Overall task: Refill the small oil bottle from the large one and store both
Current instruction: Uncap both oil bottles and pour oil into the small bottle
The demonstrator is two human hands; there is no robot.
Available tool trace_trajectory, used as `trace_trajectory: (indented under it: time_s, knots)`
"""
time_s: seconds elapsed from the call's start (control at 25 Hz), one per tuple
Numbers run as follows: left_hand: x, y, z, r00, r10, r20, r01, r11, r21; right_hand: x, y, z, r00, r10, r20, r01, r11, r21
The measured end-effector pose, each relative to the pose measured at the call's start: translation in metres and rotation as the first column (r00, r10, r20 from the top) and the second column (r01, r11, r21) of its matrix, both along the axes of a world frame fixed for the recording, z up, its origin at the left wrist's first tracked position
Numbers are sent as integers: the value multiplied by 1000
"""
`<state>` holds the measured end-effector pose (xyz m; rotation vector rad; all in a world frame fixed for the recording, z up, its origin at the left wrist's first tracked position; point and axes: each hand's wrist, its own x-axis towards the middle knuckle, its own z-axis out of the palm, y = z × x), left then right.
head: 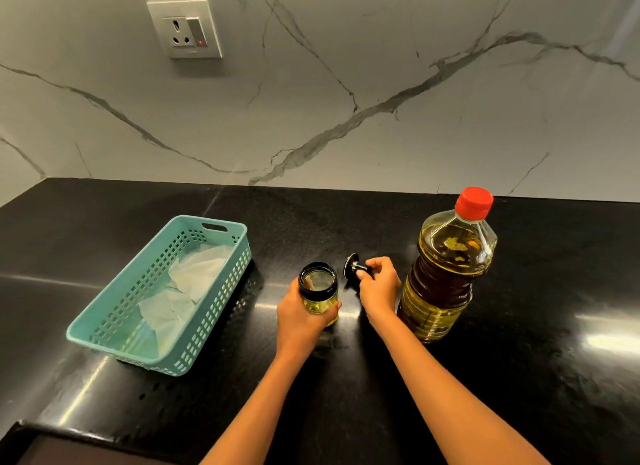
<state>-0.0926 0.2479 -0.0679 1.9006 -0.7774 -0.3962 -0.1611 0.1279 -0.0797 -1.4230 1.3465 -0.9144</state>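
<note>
The small oil bottle stands upright on the black counter with its mouth uncovered and a little yellow oil inside. My left hand grips its body from the left. Just to its right, my right hand pinches the small bottle's black stopper lid, tilted on its side just above the counter. The large oil bottle, clear plastic with a red cap on and mostly full of golden oil, stands right of my right hand.
A teal perforated plastic basket lined with white paper sits on the counter to the left. The black counter runs back to a marble wall with a power socket. The counter's front edge shows at lower left.
</note>
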Motion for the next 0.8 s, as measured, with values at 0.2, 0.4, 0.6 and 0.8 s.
trace_trajectory:
  time_s: [0.2,0.4,0.6,0.8]
  knots:
    - [-1,0,-1,1000,7,-6,-7,1000,-23,1,-6,-11,998,28,-56,-28,1000,6]
    - [-2,1,-4,999,-15,-28,15,1000,7,0,-4,0,997,57,-56,-57,998,-14]
    - [-8,3,18,967,43,253,-28,998,-64,-8,21,69,974,223,37,-201,929,-310]
    - [-31,-29,82,862,-70,502,245,925,-291,-55,32,184,945,321,-62,-253,600,-759]
